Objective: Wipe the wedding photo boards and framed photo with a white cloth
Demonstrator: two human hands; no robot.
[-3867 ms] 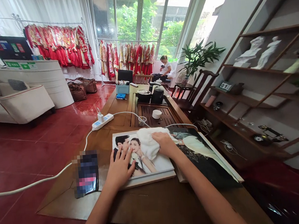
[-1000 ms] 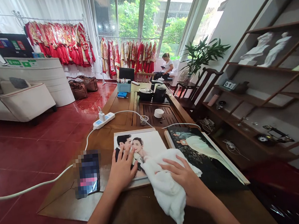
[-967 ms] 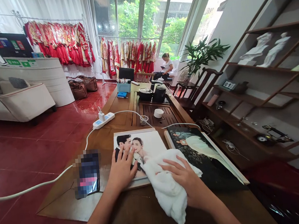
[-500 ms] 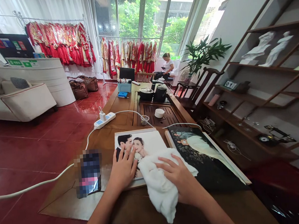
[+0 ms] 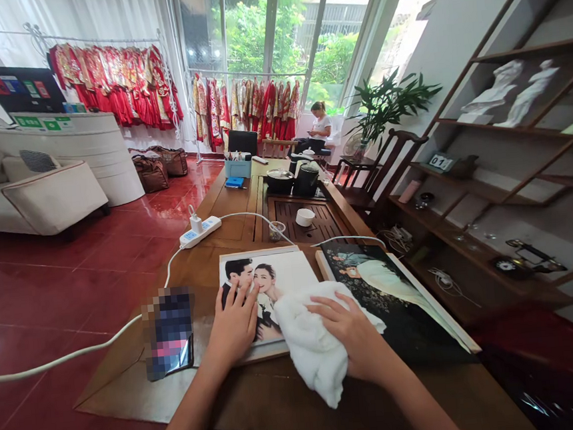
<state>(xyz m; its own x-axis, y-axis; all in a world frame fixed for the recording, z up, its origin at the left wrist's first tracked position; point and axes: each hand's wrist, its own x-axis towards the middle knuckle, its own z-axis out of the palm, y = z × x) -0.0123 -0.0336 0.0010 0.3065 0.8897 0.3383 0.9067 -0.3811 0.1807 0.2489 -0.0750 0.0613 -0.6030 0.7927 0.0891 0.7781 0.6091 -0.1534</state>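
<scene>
My left hand (image 5: 234,322) lies flat with fingers spread on a framed wedding photo (image 5: 291,267) of a couple, pressing on its left part. A bunched white towel (image 5: 311,353) covers the photo's lower right and reaches over the left part of a second, dark photo panel (image 5: 399,299). On top of the towel rests my right hand (image 5: 350,333), its fingers curved over the cloth and holding it. One corner of the towel hangs toward me, past the photo's near edge.
Left on the wooden table (image 5: 262,394) lies a phone (image 5: 171,335), beyond it a power strip (image 5: 200,232) with a white cable. Farther back are a white cup (image 5: 305,217), a black kettle (image 5: 307,178) and a blue box (image 5: 237,166). A person (image 5: 319,128) sits by the window.
My right hand and the towel have slid slightly to the right, uncovering more of the couple photo's lower middle. My left hand has stayed nearly in place.
</scene>
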